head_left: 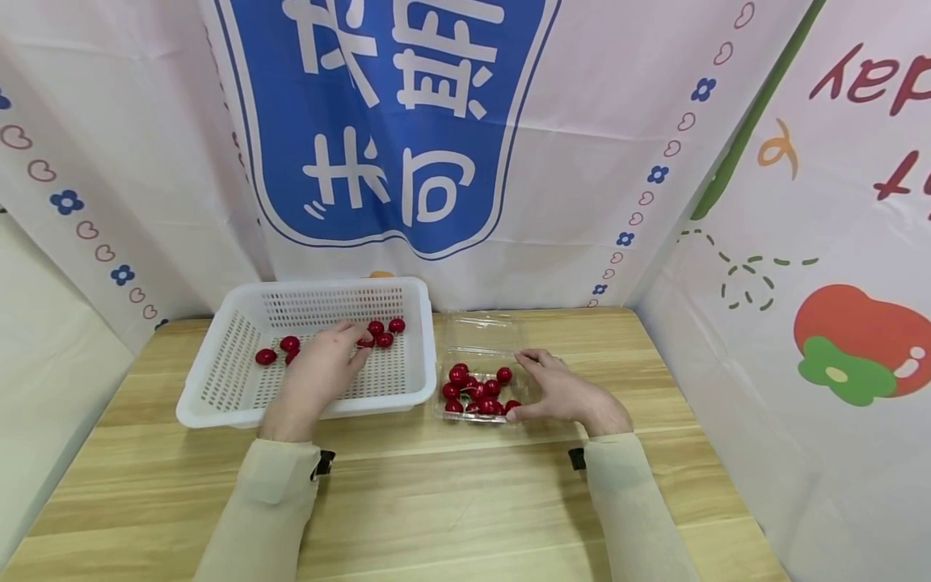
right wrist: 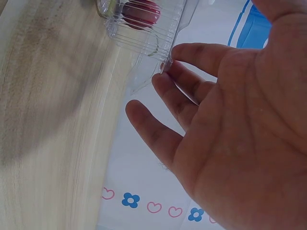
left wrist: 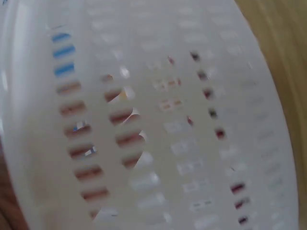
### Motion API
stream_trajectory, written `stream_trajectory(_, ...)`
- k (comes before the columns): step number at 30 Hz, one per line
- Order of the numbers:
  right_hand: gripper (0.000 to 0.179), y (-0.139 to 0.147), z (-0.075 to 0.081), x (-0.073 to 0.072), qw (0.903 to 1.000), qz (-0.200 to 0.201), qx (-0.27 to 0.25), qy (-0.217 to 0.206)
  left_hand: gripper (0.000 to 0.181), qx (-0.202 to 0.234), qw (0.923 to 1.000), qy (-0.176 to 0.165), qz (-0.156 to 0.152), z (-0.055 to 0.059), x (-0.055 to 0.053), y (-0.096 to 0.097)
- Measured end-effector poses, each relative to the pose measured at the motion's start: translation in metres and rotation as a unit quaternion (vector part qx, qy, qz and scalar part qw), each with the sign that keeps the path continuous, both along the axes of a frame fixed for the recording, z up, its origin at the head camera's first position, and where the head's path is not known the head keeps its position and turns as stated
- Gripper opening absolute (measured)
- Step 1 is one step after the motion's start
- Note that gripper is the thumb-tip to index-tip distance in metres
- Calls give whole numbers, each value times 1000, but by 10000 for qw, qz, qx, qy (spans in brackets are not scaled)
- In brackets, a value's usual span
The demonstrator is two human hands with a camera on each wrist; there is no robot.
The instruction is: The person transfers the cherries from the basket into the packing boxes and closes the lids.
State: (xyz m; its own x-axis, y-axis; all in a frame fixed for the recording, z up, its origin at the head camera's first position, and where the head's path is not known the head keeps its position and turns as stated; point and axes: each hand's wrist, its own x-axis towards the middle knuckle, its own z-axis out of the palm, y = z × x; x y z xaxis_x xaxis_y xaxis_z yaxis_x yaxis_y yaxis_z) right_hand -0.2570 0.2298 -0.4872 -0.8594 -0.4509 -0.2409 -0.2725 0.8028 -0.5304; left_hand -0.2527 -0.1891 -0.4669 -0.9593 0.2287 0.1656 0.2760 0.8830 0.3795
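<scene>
My left hand (head_left: 325,361) reaches down into a white plastic basket (head_left: 202,402), its fingertips right at a red cherry (head_left: 366,342) with a stem. I cannot tell whether they pinch it. More cherries (head_left: 385,339) lie beside the fingertips, and others (head_left: 266,356) are left of the hand. A clear plastic clamshell box (head_left: 440,414) with its lid (head_left: 482,332) raised at the back contains several cherries (head_left: 478,391). Along the box's right side, my right hand (head_left: 560,394) rests with thumb and fingers spread apart. The right wrist view shows loosely extended fingers (right wrist: 194,55) touching the edge.
Basket and box stand side by side on a wood-grain table (head_left: 436,493), near its back edge. Behind them hangs a printed white cloth (head_left: 567,162) with a blue panel. The slotted basket wall (left wrist: 144,96) fills the blurred left wrist view.
</scene>
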Motion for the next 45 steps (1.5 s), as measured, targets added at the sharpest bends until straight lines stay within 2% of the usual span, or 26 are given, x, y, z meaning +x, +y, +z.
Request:
stream_trajectory(10, 124, 0, 0, -1, 10000, 15, 2, -11, 38, -218, 9984, -340, 398, -8, 0, -30)
stream_trajectory(15, 124, 0, 0, -1, 10000, -6, -27, -42, 43, -305, 9969, -563, 465, -10, -1, -45)
stream_trajectory(22, 124, -1, 0, 0, 10000, 11, -37, -79, 53, -532, 9905, -1124, 584, -11, -2, -65)
stream_trajectory(29, 124, 0, 0, -1, 10000, -18, -40, -67, 54, -640, 9888, -1228, 556, -13, -2, -75)
stream_trajectory(35, 124, 0, -1, -1, 10000, -30, -19, -68, 51, -894, 9895, -1049, 427, -14, -3, -77)
stream_trajectory(38, 124, 0, -1, -1, 10000, -39, -30, -72, 44, -892, 9899, -1033, 384, -13, -3, -77)
stream_trajectory(42, 124, 0, -1, -1, 10000, -36, -37, -71, 27, -842, 9884, -1223, 326, -11, -5, -77)
stream_trajectory(45, 123, 1, -1, 0, 10000, -34, -32, -64, 20, -816, 9860, -1423, 300, -9, -5, -76)
